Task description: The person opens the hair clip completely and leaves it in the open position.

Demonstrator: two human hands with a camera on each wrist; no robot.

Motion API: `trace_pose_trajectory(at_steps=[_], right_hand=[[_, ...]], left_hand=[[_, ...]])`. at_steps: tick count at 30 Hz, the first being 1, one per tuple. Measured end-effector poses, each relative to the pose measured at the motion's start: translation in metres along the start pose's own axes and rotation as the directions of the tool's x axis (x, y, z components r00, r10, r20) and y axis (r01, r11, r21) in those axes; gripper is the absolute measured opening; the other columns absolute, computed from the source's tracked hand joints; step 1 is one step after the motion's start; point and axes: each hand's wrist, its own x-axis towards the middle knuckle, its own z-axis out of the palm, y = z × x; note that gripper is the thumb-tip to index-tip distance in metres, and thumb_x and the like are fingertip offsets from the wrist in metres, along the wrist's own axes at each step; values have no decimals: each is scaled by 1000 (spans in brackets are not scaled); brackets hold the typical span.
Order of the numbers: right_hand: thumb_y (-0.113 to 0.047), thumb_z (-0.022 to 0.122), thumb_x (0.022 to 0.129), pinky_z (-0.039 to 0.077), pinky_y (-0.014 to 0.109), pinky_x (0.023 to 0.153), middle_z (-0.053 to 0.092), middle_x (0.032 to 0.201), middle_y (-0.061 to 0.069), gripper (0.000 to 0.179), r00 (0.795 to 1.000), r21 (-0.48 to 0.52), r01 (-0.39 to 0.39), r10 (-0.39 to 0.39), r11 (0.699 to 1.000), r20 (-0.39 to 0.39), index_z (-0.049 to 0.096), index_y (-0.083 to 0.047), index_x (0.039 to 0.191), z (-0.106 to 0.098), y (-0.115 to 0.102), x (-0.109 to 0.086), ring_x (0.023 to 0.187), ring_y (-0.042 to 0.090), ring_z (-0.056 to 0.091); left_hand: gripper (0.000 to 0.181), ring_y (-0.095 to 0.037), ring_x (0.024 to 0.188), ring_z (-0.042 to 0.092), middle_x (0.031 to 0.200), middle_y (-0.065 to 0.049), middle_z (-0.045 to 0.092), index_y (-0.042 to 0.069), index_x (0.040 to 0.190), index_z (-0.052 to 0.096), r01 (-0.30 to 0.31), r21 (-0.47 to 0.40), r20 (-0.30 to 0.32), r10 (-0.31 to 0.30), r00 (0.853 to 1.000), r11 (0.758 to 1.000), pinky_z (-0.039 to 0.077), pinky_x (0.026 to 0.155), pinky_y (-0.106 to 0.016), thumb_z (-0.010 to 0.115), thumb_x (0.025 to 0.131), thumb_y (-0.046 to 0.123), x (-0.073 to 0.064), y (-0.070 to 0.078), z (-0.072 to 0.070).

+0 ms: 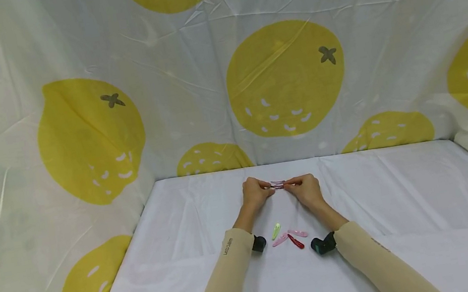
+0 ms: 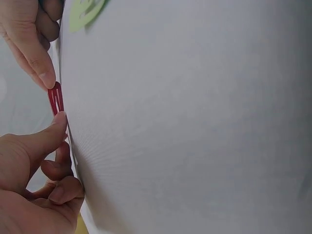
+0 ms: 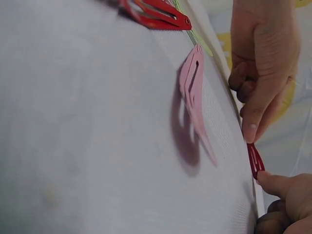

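A dark red snap hair clip (image 2: 56, 97) is stretched between both hands, seen from the side in each wrist view. My left hand (image 1: 256, 193) pinches one end of it between thumb and fingers. At its other end, my right hand (image 1: 306, 189) pinches with thumb and index finger. In the head view the clip (image 1: 277, 187) shows as thin dark lines between the fingertips; whether it is snapped open is too small to tell.
Nearer my forearms on the white-covered table (image 1: 169, 289) lie a green hair clip (image 1: 276, 231), a pink hair clip (image 1: 280, 240), another pink hair clip (image 1: 298, 233) and a red hair clip (image 1: 295, 241). A lemon-print curtain (image 1: 188, 87) stands behind.
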Motion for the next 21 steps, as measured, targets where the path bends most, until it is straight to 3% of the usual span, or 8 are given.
trace_pose_trajectory(at_steps=[7, 11, 14, 18, 21], right_hand=[[-14, 80, 91, 37, 23, 60, 78, 109, 19, 17, 1000, 3, -1, 1, 1000, -7, 82, -1, 102, 0, 1, 0, 78, 16, 55], [-15, 79, 92, 40, 23, 64, 78, 110, 20, 18, 1000, 3, -11, 11, 1000, -5, 82, -2, 103, -3, 1, -2, 88, 20, 63], [-16, 78, 93, 43, 24, 70, 77, 115, 19, 19, 999, 9, -29, 29, 1000, 12, 82, -3, 106, -6, 0, -3, 100, 23, 65], [-18, 77, 94, 42, 24, 70, 76, 120, 19, 21, 998, 14, -45, 45, 999, 45, 82, -5, 109, -12, 1, -7, 102, 23, 62], [-21, 77, 94, 39, 24, 66, 75, 123, 19, 23, 995, 22, -50, 48, 999, 84, 81, -6, 111, -19, 1, -13, 96, 21, 56]], left_hand=[[21, -21, 91, 65, 98, -15, 79, 0, 100, 82, 12, 1, -6, -12, 1000, 1000, 55, 83, -35, 87, 82, 7, 1, -1, -1], [21, -23, 95, 67, 99, -15, 79, 1, 102, 82, 27, -4, -2, -27, 1000, 1000, 56, 87, -37, 87, 82, 8, -1, -3, -6], [21, -20, 90, 63, 98, -14, 78, 2, 103, 82, 30, -22, 16, -30, 999, 999, 54, 80, -32, 87, 83, 7, -5, -4, -13], [21, -15, 82, 54, 96, -14, 76, 3, 103, 83, 8, -45, 84, -5, 996, 999, 45, 68, -24, 86, 83, 8, -14, -6, -26], [21, -11, 77, 52, 95, -13, 77, 5, 102, 83, -22, -28, 165, 27, 986, 999, 42, 64, -21, 87, 83, 10, -23, -8, -38]])
